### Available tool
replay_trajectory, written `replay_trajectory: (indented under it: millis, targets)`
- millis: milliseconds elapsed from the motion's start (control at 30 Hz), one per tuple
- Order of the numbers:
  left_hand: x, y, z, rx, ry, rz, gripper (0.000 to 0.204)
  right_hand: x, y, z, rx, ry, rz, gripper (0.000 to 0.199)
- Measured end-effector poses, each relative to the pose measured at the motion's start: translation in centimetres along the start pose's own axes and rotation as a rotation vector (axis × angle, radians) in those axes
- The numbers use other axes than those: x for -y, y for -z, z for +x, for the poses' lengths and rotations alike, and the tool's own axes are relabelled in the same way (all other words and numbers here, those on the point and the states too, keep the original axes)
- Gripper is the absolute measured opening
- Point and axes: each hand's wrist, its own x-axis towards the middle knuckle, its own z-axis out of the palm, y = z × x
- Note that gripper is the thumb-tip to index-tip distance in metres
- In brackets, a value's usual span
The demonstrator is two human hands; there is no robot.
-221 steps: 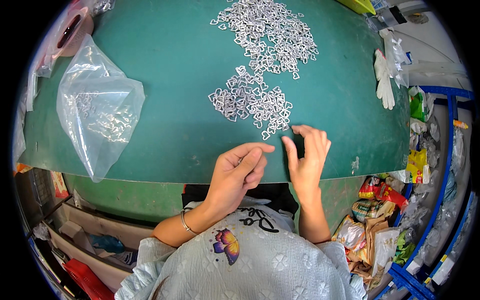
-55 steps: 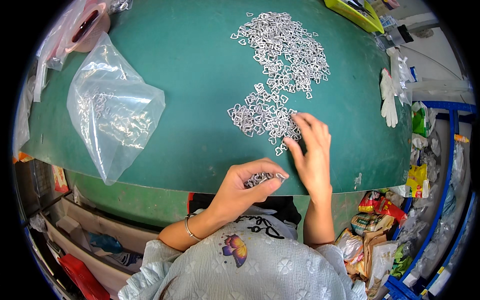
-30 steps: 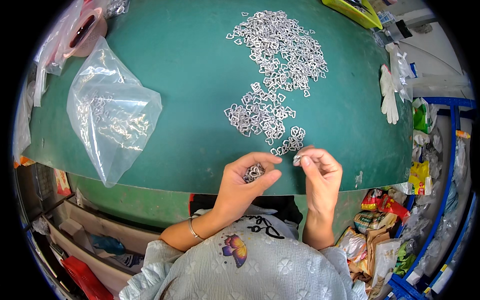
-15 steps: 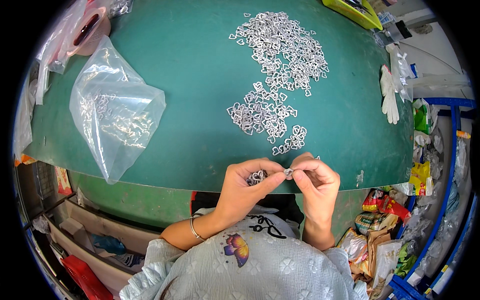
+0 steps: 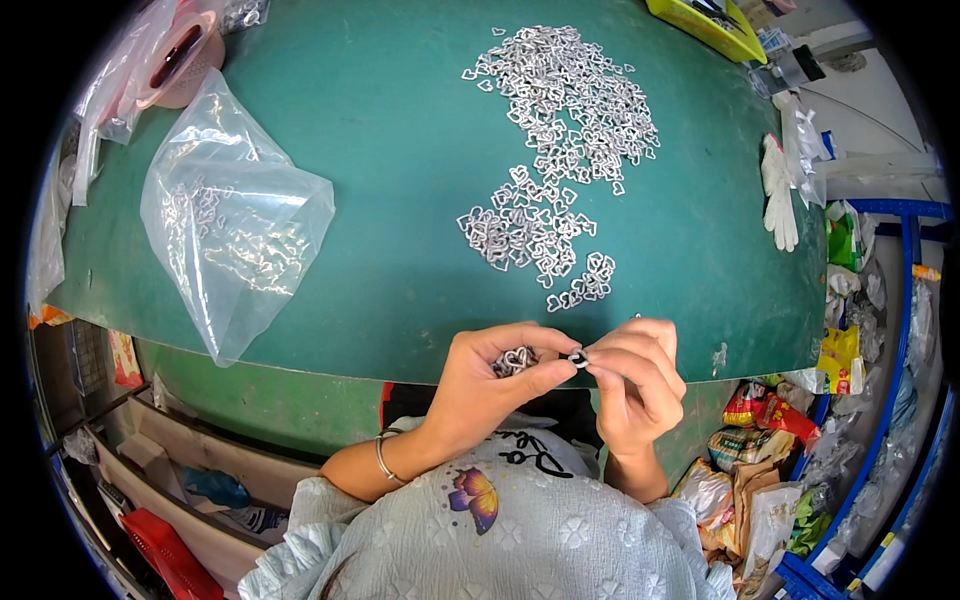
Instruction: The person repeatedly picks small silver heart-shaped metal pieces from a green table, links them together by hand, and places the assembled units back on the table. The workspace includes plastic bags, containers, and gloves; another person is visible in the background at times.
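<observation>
My left hand (image 5: 495, 375) is closed around several silver heart-shaped rings (image 5: 515, 361) in its palm. Between its thumb and forefinger it pinches one more heart-shaped ring (image 5: 579, 358), held out at the tips. My right hand (image 5: 640, 380) touches that same ring from the other side, thumb and fingertips pressed to it. Both hands hover at the table's near edge. Just beyond them lies a small cluster of heart-shaped rings (image 5: 585, 285), then a middle heap (image 5: 525, 225), then a large pile (image 5: 565, 95) farther back.
On the green table (image 5: 390, 150), a clear plastic bag (image 5: 240, 230) with some rings lies at left. A pink basket (image 5: 190, 70) stands at the back left, a yellow-green tray (image 5: 715, 30) at the back right. A white glove (image 5: 778, 195) rests near the right edge, beside shelving (image 5: 900, 330).
My right fingers have shifted and turned on the pinched ring, which now shows its dark opening. My left hand has hardly moved, and the piles are unchanged.
</observation>
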Motion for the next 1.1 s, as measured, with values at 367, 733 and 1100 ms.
replay_trajectory:
  millis: [367,733,1100]
  targets:
    - [0.6,0.3,0.2,0.091,0.021,-0.162,0.015,-0.4,-0.1,-0.1,0.016,-0.084,0.192,0.013]
    - [1.0,1.0,0.7,0.114,0.111,-0.535,0.019,-4.9,0.8,0.1,-0.048,-0.353,-0.290,0.018]
    - [1.0,0.1,1.0,-0.013,0.163,-0.329,0.022,-5.0,0.1,-0.3,-0.059,-0.342,-0.190,0.012]
